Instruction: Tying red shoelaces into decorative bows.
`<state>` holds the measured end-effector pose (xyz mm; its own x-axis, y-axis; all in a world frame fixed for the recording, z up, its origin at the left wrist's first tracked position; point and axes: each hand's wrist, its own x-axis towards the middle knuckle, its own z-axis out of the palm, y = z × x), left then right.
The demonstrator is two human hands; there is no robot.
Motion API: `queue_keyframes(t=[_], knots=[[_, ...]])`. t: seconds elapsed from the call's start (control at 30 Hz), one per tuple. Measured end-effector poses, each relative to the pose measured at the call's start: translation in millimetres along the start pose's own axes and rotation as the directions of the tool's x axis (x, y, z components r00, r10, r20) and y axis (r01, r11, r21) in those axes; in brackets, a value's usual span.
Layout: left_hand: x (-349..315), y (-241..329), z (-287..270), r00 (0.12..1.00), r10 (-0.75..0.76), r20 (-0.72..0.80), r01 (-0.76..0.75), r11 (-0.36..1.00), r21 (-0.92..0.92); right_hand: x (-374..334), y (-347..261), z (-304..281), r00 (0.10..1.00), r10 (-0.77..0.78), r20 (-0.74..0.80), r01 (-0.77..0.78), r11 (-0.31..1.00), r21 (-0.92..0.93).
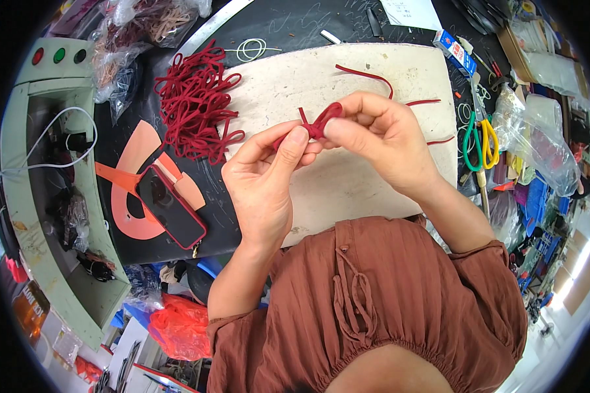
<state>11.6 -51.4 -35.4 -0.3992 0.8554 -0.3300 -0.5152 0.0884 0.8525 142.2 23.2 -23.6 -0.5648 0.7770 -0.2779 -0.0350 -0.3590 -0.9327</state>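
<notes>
Between my two hands, above the pale board (373, 190), is a dark red cord bow (316, 128) with a loop standing up and a short end sticking out. The thumb and fingers of my left hand (269, 160) pinch it from the left. My right hand (383, 134) pinches the loop on the other side, its fingertips partly hidden. Loose red cord (367, 73) lies on the board behind my right hand, and two more cord ends show to the right of it. A heap of looped dark red cords (193, 105) lies at the board's left edge.
Left of the board, a phone (170, 206) in a red case rests by orange and peach cut pieces (137, 147). Green-and-yellow-handled scissors (482, 144) and a blue box (455, 52) sit at the right. A green metal cabinet (59, 177) stands far left.
</notes>
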Motion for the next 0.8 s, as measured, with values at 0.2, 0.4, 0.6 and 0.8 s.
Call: queue_keyframes(t=[0.2,0.4,0.6,0.8], knots=[[-1.1,-0.3,-2.5,0.995,-0.087,0.037,0.091,0.991,-0.097,0.0,4.0,-2.5,0.993,-0.111,0.035,0.115,0.978,-0.176],[-3.4,2.8,-3.9,0.984,-0.163,0.068,0.176,0.945,-0.275,-5.0,7.0,2.8,0.995,-0.101,-0.013,0.098,0.985,-0.139],[-2.7,-1.4,-0.5,0.998,-0.043,0.049,0.055,0.962,-0.266,-7.8,2.9,-2.2,0.996,0.005,0.089,0.015,0.976,-0.218],[0.1,-3.6,2.7,0.993,0.112,0.024,-0.112,0.994,0.009,-8.6,-0.3,-0.2,0.989,-0.122,0.085,0.143,0.939,-0.314]])
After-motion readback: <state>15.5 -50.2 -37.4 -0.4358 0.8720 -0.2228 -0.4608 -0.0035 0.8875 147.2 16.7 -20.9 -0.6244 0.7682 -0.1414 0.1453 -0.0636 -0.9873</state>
